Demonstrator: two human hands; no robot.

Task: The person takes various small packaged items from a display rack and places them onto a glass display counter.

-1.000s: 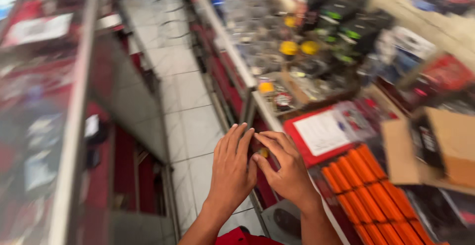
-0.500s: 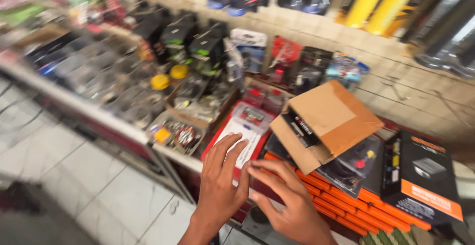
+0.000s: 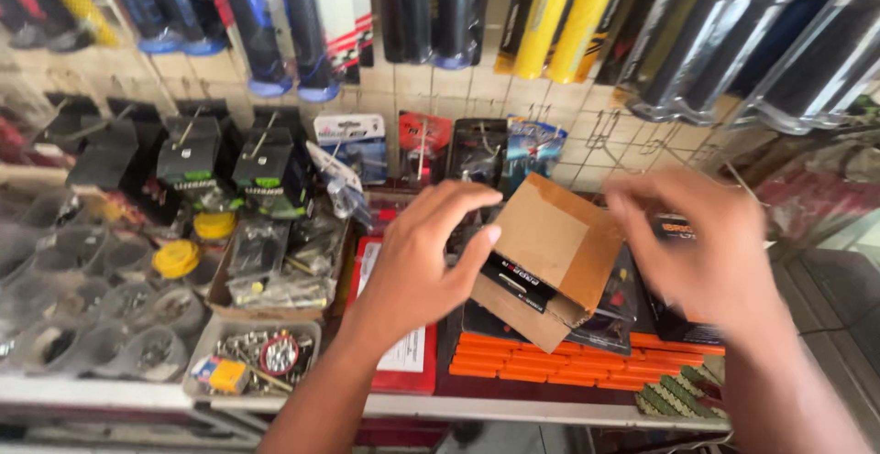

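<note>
The cluttered shop surface (image 3: 513, 408), a shelf-like counter with a pale front edge, carried everything in view, and behind it a wire-grid wall (image 3: 587, 133) hung with long black, blue and yellow handlebar grips in clear packs. On the surface, the open brown cardboard box (image 3: 550, 252) with its raised flap lay tilted on top of a flat row of orange ribbed packs (image 3: 550, 367), just right of a red-edged tray with a white printed sheet (image 3: 403, 353). Further left stood a shallow tray of small metal parts (image 3: 257, 353) and two round yellow caps (image 3: 176, 258).

Judged from this, the work stood at its start: the box sat unlifted on the packs, and neither hand had closed on it.

The left hand (image 3: 417, 266) reached forward from the lower middle, wrist bent, fingers curved and spread with the thumb apart, its grip wide open and empty, the fingertips just at the box's left edge; whether they touched it I could not tell. The right hand (image 3: 701, 252), motion-blurred, hovered over the box's right side, fingers loosely spread, grip open, holding nothing visible.
</note>
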